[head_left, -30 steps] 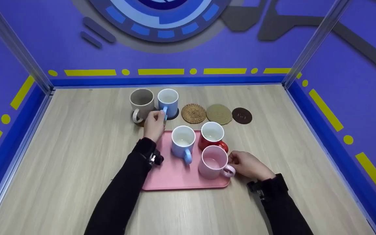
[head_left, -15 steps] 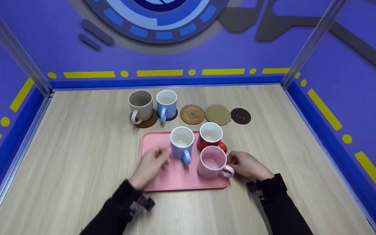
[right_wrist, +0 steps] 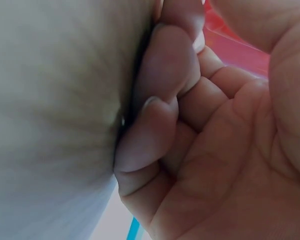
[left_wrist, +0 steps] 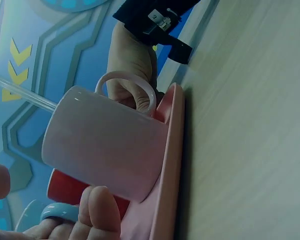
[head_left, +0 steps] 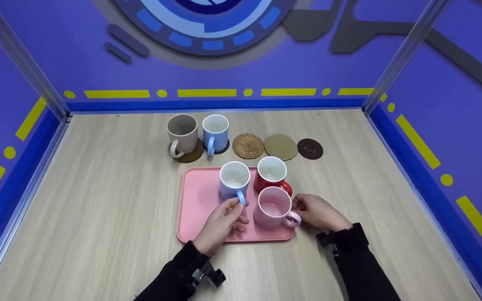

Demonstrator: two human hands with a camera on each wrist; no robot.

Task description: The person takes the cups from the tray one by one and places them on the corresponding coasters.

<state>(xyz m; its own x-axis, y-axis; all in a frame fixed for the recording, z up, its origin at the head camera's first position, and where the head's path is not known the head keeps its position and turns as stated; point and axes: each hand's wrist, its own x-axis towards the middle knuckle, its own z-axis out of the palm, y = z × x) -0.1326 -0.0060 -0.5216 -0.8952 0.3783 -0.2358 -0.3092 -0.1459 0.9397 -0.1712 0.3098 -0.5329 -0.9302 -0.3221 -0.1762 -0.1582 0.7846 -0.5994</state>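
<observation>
In the head view my left hand [head_left: 224, 223] pinches the handle of a light blue mug [head_left: 233, 184] that stands on a pink tray [head_left: 199, 200]. The left wrist view shows the curled fingers [left_wrist: 101, 210] by that blue handle. At the tray's right edge my right hand [head_left: 322, 213] holds the rim between thumb and bent fingers; the contact itself is mostly hidden. Its curled fingertips [right_wrist: 155, 135] lie against the tabletop in the right wrist view. A pink mug [head_left: 271, 211], handle toward the right hand, and a red mug [head_left: 268, 179] share the tray.
Behind the tray, a beige mug [head_left: 184, 138] and a second light blue mug [head_left: 216, 133] stand on coasters. To their right lie a woven coaster [head_left: 248, 145], a green coaster [head_left: 281, 146] and a dark brown coaster [head_left: 310, 149]. Purple-blue panels [head_left: 266, 71] enclose the table.
My left hand has let go of the rear light blue mug's handle and come back toward me to the handle of the light blue mug on the tray. My right hand has stayed in place.
</observation>
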